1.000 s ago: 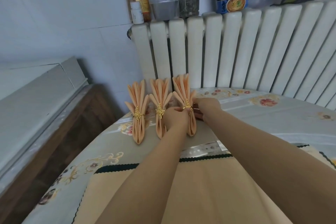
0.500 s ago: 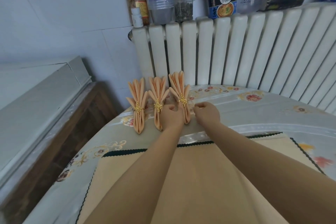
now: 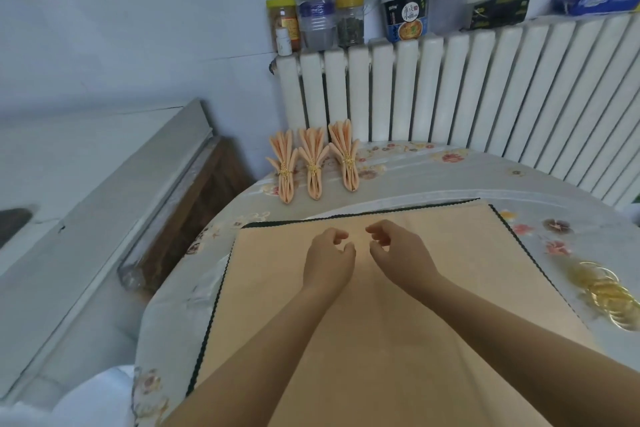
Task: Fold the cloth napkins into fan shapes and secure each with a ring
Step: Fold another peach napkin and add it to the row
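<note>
Three peach cloth napkins folded into fans stand in a row at the far left of the table (image 3: 433,180), which wears a grey floral cover: left fan (image 3: 284,168), middle fan (image 3: 313,165), right fan (image 3: 345,156). Each is cinched at the waist by a gold ring, pleats spreading upward toward the white ribbed radiator (image 3: 450,90) behind. A flat beige napkin with dark scalloped edging (image 3: 398,305) lies spread across the near centre of the table. The left hand (image 3: 329,256) and right hand (image 3: 398,253) hover side by side over its far half, apart from each other, fingers loosely curled and holding nothing. A loose heap of gold rings (image 3: 604,291) rests at the right, just beside the flat napkin's edge.

The step in hand appears to be starting the next fan. To do it well, begin the pleats at one edge, keep each fold equal in width and pressed sharp, and hold the stack pinched while reaching right for a ring, lest the accordion spring open.
</note>
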Demonstrator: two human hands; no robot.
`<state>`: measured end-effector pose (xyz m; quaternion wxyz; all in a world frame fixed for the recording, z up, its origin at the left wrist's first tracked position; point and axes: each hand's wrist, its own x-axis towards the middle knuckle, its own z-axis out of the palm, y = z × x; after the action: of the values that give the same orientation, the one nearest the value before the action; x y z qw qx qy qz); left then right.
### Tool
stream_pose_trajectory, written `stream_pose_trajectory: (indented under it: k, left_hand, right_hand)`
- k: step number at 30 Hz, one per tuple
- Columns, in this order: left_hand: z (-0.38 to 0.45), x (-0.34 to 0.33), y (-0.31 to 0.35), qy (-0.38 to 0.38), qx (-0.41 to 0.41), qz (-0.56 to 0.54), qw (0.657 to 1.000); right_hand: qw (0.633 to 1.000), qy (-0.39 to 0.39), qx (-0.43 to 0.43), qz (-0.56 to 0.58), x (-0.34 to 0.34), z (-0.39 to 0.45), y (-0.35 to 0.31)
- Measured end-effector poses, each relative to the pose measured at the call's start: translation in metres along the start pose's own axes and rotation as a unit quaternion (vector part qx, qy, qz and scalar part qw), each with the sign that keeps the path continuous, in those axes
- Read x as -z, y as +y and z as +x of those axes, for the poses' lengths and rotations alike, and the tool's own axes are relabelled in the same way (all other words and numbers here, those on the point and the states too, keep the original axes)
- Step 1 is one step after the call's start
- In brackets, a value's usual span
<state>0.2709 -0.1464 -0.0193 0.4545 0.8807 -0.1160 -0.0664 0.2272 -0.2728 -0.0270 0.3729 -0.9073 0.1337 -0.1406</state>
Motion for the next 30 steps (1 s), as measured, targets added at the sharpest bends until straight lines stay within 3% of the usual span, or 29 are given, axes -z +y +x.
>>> stream_pose_trajectory:
  k: [10,15,21,30]
  left_hand:
    - [-0.125,0.031,-0.014,-0.016,-0.021,0.052,0.998]
    - [-0.193,0.04,-0.02,-0.05,-0.034,0.092,0.994]
    - [-0.266,0.05,-0.028,-0.11,-0.083,0.148,0.979]
    - [-0.318,0.052,-0.044,-0.159,-0.118,0.141,0.97]
  right_hand:
    - [0.993,-0.059,0.046,-0.087,0.021,-0.138,-0.008]
    - [0.988,-0.069,0.074,-0.116,0.038,-0.199,-0.01]
    - [0.963,-0.139,0.153,-0.174,0.057,-0.266,0.004]
    - [0.954,-0.188,0.177,-0.155,0.079,-0.327,0.01]
